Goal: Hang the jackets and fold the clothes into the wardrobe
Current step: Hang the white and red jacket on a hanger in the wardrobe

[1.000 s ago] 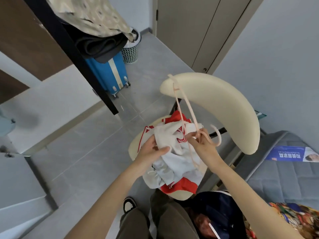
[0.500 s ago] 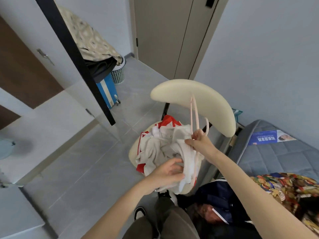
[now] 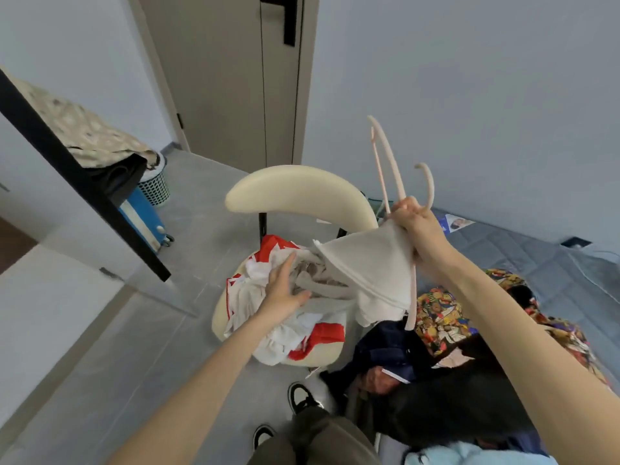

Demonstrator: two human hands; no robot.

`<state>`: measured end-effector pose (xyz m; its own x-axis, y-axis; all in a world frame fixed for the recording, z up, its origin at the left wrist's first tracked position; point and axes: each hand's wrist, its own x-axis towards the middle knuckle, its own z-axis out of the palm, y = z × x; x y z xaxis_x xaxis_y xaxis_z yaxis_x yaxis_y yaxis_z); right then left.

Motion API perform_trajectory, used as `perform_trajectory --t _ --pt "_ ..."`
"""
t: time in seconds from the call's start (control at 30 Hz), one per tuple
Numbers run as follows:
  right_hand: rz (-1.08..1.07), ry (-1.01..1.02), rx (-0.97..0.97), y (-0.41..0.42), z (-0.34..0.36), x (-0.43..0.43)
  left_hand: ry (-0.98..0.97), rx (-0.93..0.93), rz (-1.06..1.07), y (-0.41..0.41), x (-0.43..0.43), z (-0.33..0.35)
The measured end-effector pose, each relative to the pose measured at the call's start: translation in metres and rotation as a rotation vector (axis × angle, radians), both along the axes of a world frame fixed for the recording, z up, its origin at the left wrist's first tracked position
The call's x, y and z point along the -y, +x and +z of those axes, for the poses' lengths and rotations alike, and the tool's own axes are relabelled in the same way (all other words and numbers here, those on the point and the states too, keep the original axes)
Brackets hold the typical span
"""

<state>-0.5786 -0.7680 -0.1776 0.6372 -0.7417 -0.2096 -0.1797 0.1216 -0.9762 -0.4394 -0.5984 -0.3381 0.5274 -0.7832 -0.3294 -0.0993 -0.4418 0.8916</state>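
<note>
Aloft, right hand (image 3: 419,223) gripping pale pink hanger (image 3: 385,156) and cream garment (image 3: 372,263), cloth pulled to a peak, two o'clock of red-and-white pile (image 3: 268,317) on chair (image 3: 302,193), left hand (image 3: 285,290) spread open on pile.

Smooth pale plastic hanger (image 3: 385,162), matt cream cloth garment (image 3: 369,263), glossy chair (image 3: 302,193).

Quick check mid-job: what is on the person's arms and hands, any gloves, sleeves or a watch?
Nothing worn that shows. The left hand and right hand are ungloved, with no ring visible. The left forearm and right forearm are bare to the frame's edge: no sleeve, watch, bracelet or markings.
</note>
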Motion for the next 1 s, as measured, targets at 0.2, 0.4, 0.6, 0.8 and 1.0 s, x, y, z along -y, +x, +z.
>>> perform_trajectory --t 0.2,0.4,0.6,0.8,1.0 --pt "0.088 0.134 0.084 -0.005 0.028 0.0 0.018 0.269 -0.175 -0.016 0.036 0.008" --pt "0.284 0.302 0.151 -0.01 0.033 0.003 -0.067 0.317 -0.363 -0.005 0.051 0.018" --pt "0.393 0.333 0.107 -0.004 0.039 0.011 -0.159 0.331 -0.37 -0.011 0.064 0.018" --pt "0.296 0.25 0.051 0.012 0.041 0.028 -0.158 0.281 0.012 0.031 0.024 0.042" --pt "0.293 -0.06 -0.109 0.072 0.045 0.022 -0.18 0.58 0.359 0.094 -0.033 0.123"
